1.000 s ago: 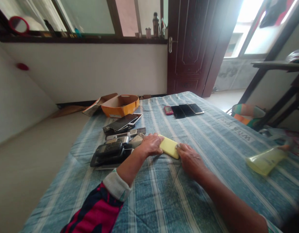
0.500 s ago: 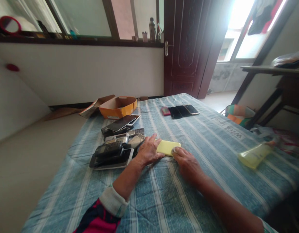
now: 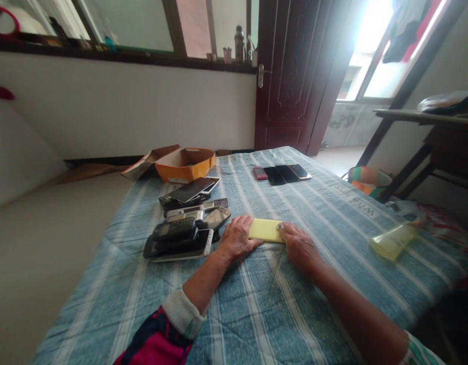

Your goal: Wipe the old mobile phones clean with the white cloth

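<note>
On the striped bedcover lies a flat yellow phone [image 3: 263, 230], plain side up. My left hand [image 3: 237, 238] is closed on its left end, with the thumb along the near edge. At the other end my right hand [image 3: 299, 246] has its fingers bunched together, pressing on the phone's surface. A small white wad [image 3: 281, 226], perhaps cloth or tissue, shows at those fingertips; most of it is hidden. Just left of my left hand is a pile of old phones, with a black keypad phone [image 3: 175, 229] on top of a white-edged smartphone [image 3: 205, 245].
An open orange box [image 3: 186, 170] stands at the far left, near several stacked phones [image 3: 193, 189]. Farther back lie a pink phone [image 3: 260, 174] and dark smartphones [image 3: 283, 175] in a row. A clear yellowish pouch [image 3: 393, 240] rests on the right.
My right hand has shifted slightly right and away from me along the yellow phone. My left hand keeps its hold, its fingers drawn closer together. The view has tilted slightly.
</note>
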{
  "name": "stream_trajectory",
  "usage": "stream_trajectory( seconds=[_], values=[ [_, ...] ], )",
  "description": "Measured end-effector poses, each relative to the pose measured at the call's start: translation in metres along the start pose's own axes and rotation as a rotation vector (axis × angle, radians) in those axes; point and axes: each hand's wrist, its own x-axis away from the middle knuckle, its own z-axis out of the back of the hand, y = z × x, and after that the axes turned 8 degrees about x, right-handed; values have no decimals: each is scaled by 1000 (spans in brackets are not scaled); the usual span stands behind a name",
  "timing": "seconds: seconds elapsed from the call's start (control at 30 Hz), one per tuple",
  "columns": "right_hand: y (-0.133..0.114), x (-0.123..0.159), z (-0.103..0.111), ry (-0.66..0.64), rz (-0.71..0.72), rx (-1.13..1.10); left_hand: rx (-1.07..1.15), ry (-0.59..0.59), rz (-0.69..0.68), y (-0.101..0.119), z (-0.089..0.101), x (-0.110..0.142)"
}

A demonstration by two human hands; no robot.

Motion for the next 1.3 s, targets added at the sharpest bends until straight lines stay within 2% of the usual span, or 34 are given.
stream_trajectory(
  seconds=[0.2, 0.4, 0.53, 0.7, 0.97, 1.03, 1.2, 1.3],
  values=[
    [-11, 34, -14, 97, 39, 47, 2, 23, 4, 3, -3, 2],
    [-9, 38, -8, 50, 19, 45, -23, 33, 31, 9, -3, 7],
    [-8, 37, -8, 71, -27, 54, -24, 51, 49, 12, -4, 9],
    [-10, 20, -7, 55, -28, 51, -38, 61, 68, 14, -5, 9],
    [-3, -35, 11, -126, -9, 17, -34, 59, 63, 16, -1, 10],
    [-3, -37, 11, -137, -18, 12, -37, 58, 73, 17, 0, 10],
    [-6, -25, 5, -38, 41, -6, -53, 59, 57, 15, -2, 9],
    [-4, -25, 5, -28, 56, -51, -68, 66, 62, 14, -4, 6]
  ],
)
